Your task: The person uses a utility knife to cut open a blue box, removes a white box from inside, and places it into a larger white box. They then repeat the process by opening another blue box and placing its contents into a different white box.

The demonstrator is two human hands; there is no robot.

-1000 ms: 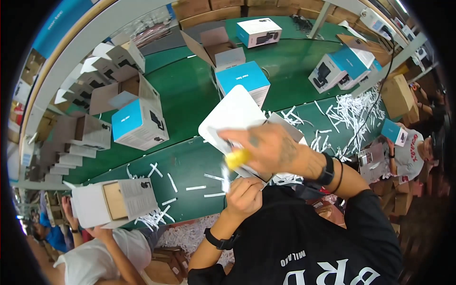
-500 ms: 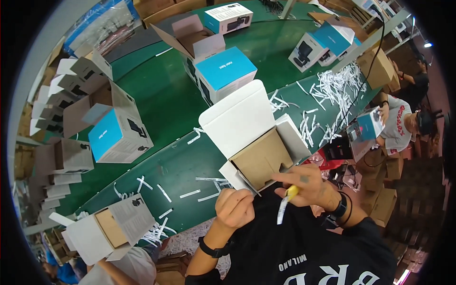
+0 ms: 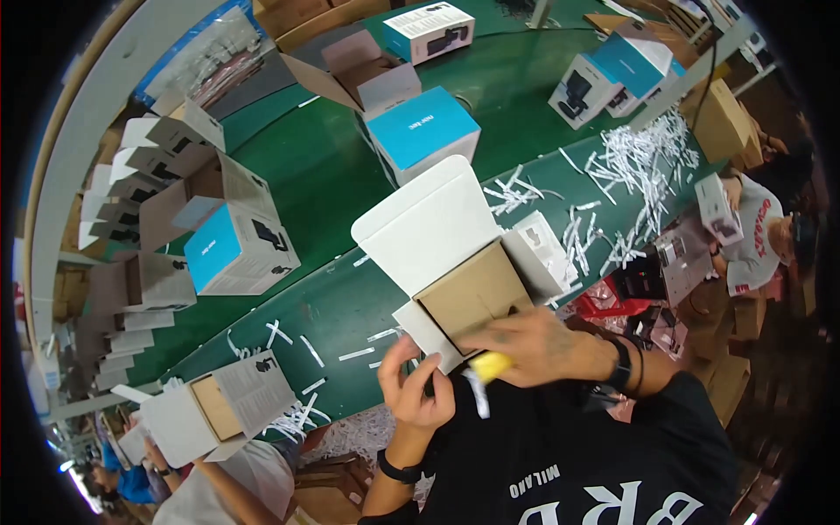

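An open white carton with its lid raised stands at the near edge of the green bench. A brown cardboard insert fills its inside. My left hand is at the carton's near left flap, its fingertips gripping the lower edge. Over the insert's near edge reaches my right hand, blurred, fingertips at the cardboard. A small yellow item sits in that hand's curled fingers, with a white paper strip hanging from it. What the yellow item is, I cannot make out.
Blue-topped cartons stand on the far part of the bench, more at left. Paper strips are heaped at right. Another person's hand is beside an open carton at lower left. At right a person holds a white box.
My right hand has moved left and over the insert's near edge, carrying the yellow item. My left hand's fingers have loosened from a tight fist and shifted along the flap.
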